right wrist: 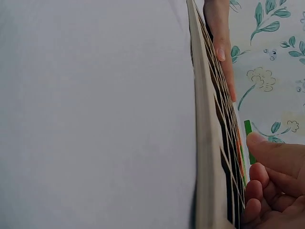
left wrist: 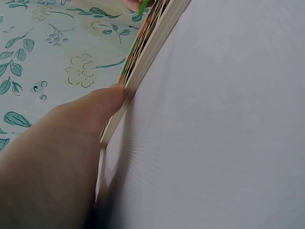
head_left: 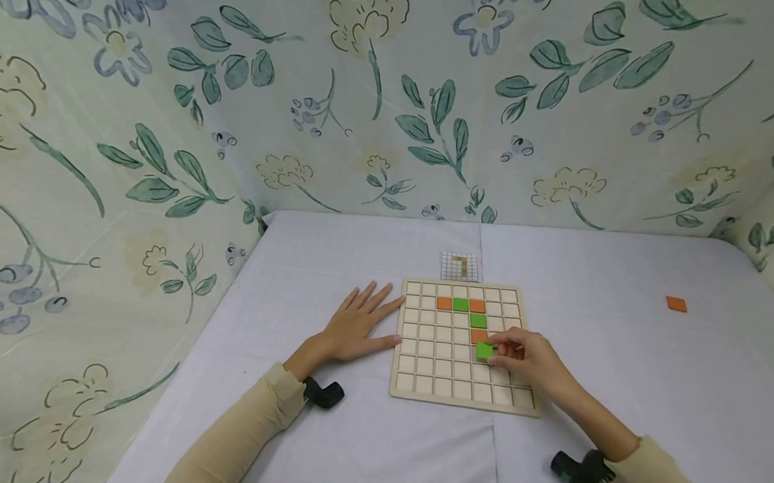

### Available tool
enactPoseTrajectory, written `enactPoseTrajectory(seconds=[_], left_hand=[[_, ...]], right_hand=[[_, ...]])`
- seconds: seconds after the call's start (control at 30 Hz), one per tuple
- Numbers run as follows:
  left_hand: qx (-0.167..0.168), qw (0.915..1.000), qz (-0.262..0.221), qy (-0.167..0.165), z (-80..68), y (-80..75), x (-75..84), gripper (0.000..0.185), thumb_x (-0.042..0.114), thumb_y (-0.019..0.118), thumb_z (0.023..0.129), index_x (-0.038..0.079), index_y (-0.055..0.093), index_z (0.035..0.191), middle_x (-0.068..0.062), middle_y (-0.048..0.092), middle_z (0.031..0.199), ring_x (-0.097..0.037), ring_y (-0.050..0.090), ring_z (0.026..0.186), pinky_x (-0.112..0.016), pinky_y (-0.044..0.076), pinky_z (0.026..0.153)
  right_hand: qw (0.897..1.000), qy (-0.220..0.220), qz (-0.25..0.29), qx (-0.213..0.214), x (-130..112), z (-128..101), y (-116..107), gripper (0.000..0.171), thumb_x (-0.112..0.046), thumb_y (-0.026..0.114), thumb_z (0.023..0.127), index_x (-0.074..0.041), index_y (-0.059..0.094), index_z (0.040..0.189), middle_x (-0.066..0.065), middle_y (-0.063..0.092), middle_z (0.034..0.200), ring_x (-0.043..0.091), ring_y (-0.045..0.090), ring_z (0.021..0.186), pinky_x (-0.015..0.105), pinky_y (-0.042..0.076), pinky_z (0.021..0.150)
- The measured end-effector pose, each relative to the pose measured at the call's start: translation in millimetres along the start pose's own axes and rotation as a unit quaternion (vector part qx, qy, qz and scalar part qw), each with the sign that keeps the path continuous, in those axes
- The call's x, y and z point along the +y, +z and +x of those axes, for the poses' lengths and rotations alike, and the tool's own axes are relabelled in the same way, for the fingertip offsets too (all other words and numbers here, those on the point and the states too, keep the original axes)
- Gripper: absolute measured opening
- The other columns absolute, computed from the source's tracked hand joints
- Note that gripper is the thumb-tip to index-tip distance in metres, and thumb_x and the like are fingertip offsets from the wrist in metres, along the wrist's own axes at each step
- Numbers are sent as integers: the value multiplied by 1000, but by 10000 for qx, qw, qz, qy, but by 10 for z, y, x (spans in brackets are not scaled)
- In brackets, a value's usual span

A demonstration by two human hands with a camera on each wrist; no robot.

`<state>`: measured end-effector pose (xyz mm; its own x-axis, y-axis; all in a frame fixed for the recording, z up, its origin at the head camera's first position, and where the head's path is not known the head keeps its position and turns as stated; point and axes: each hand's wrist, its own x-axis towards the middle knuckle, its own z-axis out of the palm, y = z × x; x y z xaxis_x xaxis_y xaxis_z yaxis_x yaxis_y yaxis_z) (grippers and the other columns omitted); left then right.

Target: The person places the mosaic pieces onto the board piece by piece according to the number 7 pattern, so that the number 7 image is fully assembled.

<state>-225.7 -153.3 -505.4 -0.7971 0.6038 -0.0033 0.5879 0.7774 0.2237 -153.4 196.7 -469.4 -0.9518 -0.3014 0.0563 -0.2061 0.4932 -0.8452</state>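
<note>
Mid-placement: right hand point(head_left: 530, 358) grip pinched on small green square tile point(head_left: 483, 350), hovering w/ it over square wooden grid board point(head_left: 465, 345) just below orange tile point(head_left: 478, 336); left hand point(head_left: 356, 326) flat, fingers straight, steadying board edge; next prob. needs lowering squarely into cell.

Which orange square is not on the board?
The lone orange square lying on the white table, far off to the right. The other three orange squares sit in cells of the wooden board among the green ones.
</note>
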Motion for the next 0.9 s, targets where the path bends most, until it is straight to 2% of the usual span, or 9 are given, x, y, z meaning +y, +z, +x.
enactPoseTrajectory(seconds=[0.4, 0.67, 0.9], left_hand=[[29, 10000, -7, -13, 3, 17, -4, 81, 77, 31, 94, 35, 11, 161, 1, 3, 167, -29, -4, 152, -52, -3, 119], [31, 10000, 25, -6, 3, -12, 5, 81, 75, 33, 94, 34, 13, 161, 0, 4, 167, -30, -3, 152, -53, -1, 119], [-12, 10000, 50, -41, 4, 3, -1, 81, 76, 31, 94, 35, 11, 161, 1, 3, 167, -30, -4, 152, -52, -2, 119]], right_hand=[[9991, -108, -408, 25, -4, 24, 48, 26, -2, 80, 83, 4, 73, 107, 0, 55, 77, 11, 46, 67, 22, 40, 55], [9981, 32, -607, -54, -9, 49, 40, 27, -1, 81, 81, 2, 74, 107, 0, 54, 77, 13, 47, 68, 22, 40, 56], [9987, 15, -517, -37, 21, 65, -17, 27, -5, 84, 79, -1, 76, 105, 0, 56, 76, 13, 49, 68, 22, 41, 56]])
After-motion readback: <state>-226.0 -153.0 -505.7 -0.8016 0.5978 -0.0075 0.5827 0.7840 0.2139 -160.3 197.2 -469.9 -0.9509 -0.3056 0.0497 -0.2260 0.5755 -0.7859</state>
